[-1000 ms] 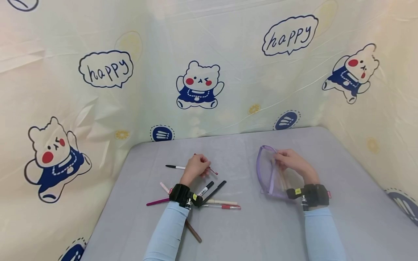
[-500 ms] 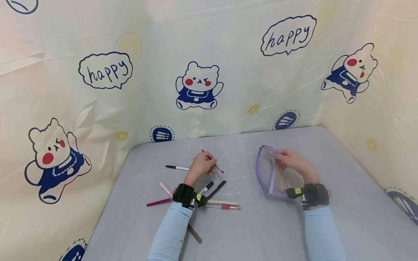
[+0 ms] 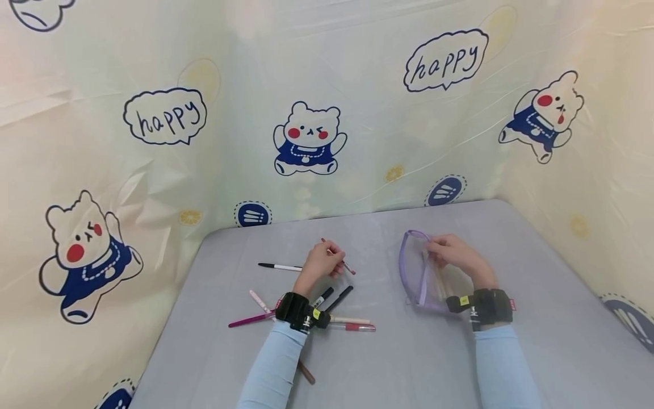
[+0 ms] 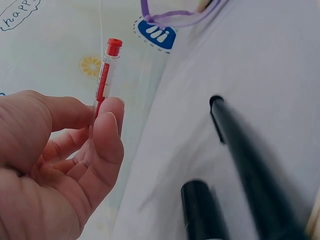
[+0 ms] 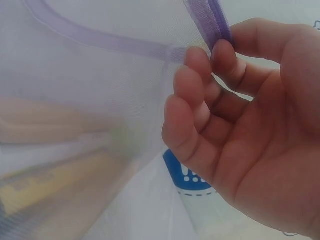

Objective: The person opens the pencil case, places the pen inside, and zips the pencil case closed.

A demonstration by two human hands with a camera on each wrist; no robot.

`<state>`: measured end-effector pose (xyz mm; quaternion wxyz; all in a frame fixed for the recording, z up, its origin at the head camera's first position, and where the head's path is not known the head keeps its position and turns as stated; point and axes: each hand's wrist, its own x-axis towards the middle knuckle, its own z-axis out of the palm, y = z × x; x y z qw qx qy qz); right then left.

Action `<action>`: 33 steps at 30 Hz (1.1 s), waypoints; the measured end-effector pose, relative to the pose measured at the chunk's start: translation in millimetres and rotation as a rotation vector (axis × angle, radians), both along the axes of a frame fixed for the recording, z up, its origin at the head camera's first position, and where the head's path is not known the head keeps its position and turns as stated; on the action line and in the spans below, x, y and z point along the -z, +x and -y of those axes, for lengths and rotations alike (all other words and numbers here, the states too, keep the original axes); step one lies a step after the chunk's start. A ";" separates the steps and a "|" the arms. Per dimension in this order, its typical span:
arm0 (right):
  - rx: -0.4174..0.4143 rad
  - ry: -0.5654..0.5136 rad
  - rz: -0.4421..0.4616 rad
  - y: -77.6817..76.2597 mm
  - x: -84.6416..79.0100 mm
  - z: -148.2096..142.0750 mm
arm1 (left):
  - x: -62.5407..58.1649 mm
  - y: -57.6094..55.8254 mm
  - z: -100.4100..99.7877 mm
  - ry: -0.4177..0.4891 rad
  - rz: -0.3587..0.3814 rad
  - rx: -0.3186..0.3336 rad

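My left hand (image 3: 322, 262) pinches a clear-barrelled red pen (image 4: 103, 77) between thumb and fingers, its red end pointing up in the left wrist view. Beneath that hand, two black pens (image 4: 250, 160) lie on the table. On the right, a see-through mesh pouch with purple trim (image 3: 403, 266) is held by my right hand (image 3: 458, 254). Thumb and index finger pinch the purple edging (image 5: 214, 22) at its mouth. Tan, white and yellow stick-shaped things (image 5: 45, 185) show blurred through the mesh.
Around the left forearm lie a black-and-white pen (image 3: 278, 266), a magenta pen (image 3: 247, 322), a pale pink pen (image 3: 258, 300), a beige pen (image 3: 352, 321), another red pen (image 3: 360, 328) and a brown pen (image 3: 307, 373). A printed curtain (image 3: 368, 113) rises behind the grey table (image 3: 398, 363).
My left hand has moved to the right toward the pouch, carrying the red pen. The right hand keeps its pinch on the pouch edge, and the head view has tilted up slightly.
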<state>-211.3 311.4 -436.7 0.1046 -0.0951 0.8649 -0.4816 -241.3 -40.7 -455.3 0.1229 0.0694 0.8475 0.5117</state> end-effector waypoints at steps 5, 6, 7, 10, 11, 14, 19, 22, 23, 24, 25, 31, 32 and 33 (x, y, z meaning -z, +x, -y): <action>0.005 -0.004 0.010 -1.2 1.0 1.2 | -1.5 5.9 -9.3 0.031 -0.001 0.021; 0.003 -0.005 0.010 -1.2 0.6 0.9 | -1.9 6.5 -12.5 0.030 -0.002 0.024; 0.000 -0.002 0.007 -1.2 0.2 0.8 | -2.2 7.0 -15.9 0.031 -0.002 0.027; -0.007 0.007 0.006 -1.0 -0.8 1.3 | -2.6 8.1 -25.8 0.040 0.005 0.033; -0.008 0.009 0.007 -1.0 -0.8 1.3 | -2.6 8.1 -28.8 0.047 0.008 0.035; -0.008 0.021 0.006 -0.9 -0.4 1.4 | -2.6 8.3 -36.9 0.061 0.011 0.037; -0.007 0.011 0.002 -0.2 1.1 1.5 | -3.2 10.1 -46.9 0.072 0.012 0.054; -0.015 0.001 0.000 -0.3 2.2 2.0 | -3.5 11.6 -50.9 0.075 0.012 0.066; -0.014 -0.006 0.002 -0.3 2.1 2.2 | -3.6 12.3 -52.2 0.076 0.010 0.073; -0.013 -0.010 0.005 -0.2 1.9 2.2 | -3.7 13.0 -53.5 0.078 0.008 0.079; -0.012 -0.011 0.005 -0.3 1.8 2.2 | -3.8 13.7 -55.1 0.082 0.006 0.086; -0.004 -0.006 0.003 -0.9 3.1 1.9 | -1.4 17.0 -66.5 0.094 -0.015 0.128; 0.001 -0.005 0.007 -0.8 3.4 2.3 | -0.4 17.5 -68.1 0.092 -0.018 0.134; -0.001 -0.002 0.007 -0.6 3.5 2.7 | 1.1 17.6 -69.8 0.089 -0.021 0.139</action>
